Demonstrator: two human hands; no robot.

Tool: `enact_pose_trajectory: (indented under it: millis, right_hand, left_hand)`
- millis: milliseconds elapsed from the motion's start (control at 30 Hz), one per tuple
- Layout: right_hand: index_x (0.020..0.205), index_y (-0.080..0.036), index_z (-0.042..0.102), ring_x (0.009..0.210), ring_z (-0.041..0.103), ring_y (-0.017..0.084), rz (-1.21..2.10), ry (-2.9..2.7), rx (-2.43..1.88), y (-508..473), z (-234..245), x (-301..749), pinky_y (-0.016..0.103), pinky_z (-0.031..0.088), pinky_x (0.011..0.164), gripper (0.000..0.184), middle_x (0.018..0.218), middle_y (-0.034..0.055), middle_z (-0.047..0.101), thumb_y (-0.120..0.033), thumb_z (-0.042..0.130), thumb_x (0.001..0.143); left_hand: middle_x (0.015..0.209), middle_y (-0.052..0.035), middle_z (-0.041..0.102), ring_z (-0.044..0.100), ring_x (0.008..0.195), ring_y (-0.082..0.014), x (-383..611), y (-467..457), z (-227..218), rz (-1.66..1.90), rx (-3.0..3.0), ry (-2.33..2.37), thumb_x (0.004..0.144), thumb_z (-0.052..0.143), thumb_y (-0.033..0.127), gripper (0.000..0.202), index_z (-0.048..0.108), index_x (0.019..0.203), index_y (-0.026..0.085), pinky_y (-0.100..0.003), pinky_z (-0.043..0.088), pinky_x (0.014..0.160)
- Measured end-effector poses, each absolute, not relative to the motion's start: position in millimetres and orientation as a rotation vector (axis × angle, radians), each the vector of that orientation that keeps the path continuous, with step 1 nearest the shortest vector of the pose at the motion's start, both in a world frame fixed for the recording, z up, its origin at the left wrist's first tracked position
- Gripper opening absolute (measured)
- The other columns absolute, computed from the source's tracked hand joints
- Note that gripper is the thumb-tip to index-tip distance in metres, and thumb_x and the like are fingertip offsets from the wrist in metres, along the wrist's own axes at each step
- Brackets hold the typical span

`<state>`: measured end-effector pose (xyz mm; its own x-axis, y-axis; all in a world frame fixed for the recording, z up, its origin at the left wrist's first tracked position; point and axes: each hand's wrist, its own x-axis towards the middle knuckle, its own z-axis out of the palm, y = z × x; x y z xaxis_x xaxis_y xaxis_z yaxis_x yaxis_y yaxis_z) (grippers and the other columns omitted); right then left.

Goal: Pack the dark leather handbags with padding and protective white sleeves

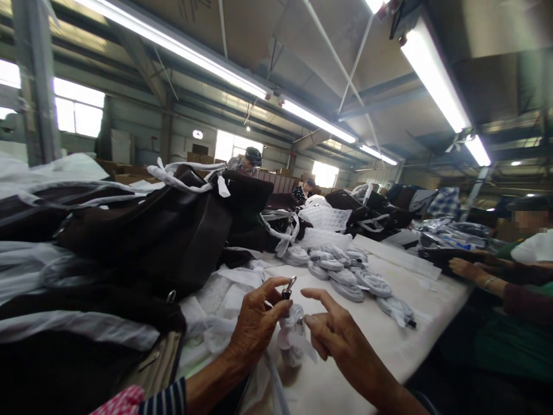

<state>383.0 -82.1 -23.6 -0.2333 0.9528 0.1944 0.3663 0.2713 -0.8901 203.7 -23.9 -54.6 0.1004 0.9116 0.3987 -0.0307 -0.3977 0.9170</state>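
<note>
My left hand (259,317) is closed, with thumb and forefinger pinching a wrapped shoulder strap (291,346) near its dark end. A silver metal snap hook (292,283) sticks up above the pinch. The rest of the strap hangs below in a coil, covered in whitish wrapping. Just right of it is my right hand (332,325), its forefinger stretched out and the other fingers bent. Those bent fingertips come close to the coil's edge; whether they touch it I cannot tell. Under both hands lies the pale tabletop (332,386).
Several coiled wrapped straps (343,268) lie beyond my hands. Large dark bags (173,230) with wrapped handles are heaped at left, with more dark bags (367,210) farther back. At right, a co-worker's hand (469,270) rests by a dark item. Two people are in the background.
</note>
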Motion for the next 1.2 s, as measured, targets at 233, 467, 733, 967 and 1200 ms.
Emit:
enact_pose_trajectory:
  millis: [233, 467, 733, 967, 1200]
  right_hand:
    - [0.131, -0.009, 0.051, 0.044, 0.035, 0.009, 1.085, -1.783, -1.128, -56, -18, 378, 0.023, 0.025, 0.047, 0.056, 0.050, -0.0108, 0.045, -0.050, 0.062, 0.095]
    - [0.132, -0.010, 0.055, 0.040, 0.035, 0.008, 1.119, -1.775, -1.121, -54, -17, 370, 0.021, 0.026, 0.043, 0.057, 0.049, -0.0112, 0.047, -0.044, 0.071, 0.089]
    - [0.132, -0.012, 0.060, 0.049, 0.037, 0.011, 0.718, -1.886, -1.245, -57, -19, 371, 0.023, 0.026, 0.050, 0.049, 0.053, -0.0099, 0.041, -0.045, 0.063, 0.096]
    - [0.124, -0.013, 0.067, 0.050, 0.039, 0.012, 0.298, -2.002, -1.299, -45, -29, 372, 0.028, 0.025, 0.057, 0.037, 0.052, -0.0086, 0.041, -0.040, 0.056, 0.101]
    - [0.124, -0.019, 0.064, 0.050, 0.046, 0.013, 0.542, -2.008, -1.229, -41, -24, 363, 0.025, 0.029, 0.054, 0.032, 0.054, -0.0084, 0.048, -0.038, 0.057, 0.099]
  left_hand:
    - [0.072, 0.0043, 0.060, 0.055, 0.066, -0.0161, 199, -23, -57, 1.427, 1.591, 0.958, 0.080, 0.069, 0.030, 0.052, 0.066, 0.132, 0.024, -0.026, 0.043, 0.063]
    - [0.077, 0.0004, 0.068, 0.056, 0.065, -0.0165, 197, -21, -57, 1.378, 1.630, 0.988, 0.081, 0.063, 0.032, 0.034, 0.073, 0.112, 0.021, -0.028, 0.042, 0.064]
    - [0.071, 0.0010, 0.065, 0.056, 0.066, -0.0185, 196, -26, -49, 1.365, 1.670, 1.076, 0.079, 0.058, 0.030, 0.036, 0.074, 0.109, 0.020, -0.030, 0.041, 0.071]
    - [0.072, -0.0005, 0.066, 0.059, 0.071, -0.0214, 196, -26, -50, 1.324, 1.662, 1.096, 0.078, 0.057, 0.030, 0.036, 0.074, 0.108, 0.020, -0.032, 0.041, 0.073]
    - [0.103, -0.0086, 0.074, 0.065, 0.094, -0.0277, 193, -23, -48, 1.269, 1.705, 1.040, 0.080, 0.051, 0.032, 0.043, 0.073, 0.113, 0.017, -0.036, 0.047, 0.079]
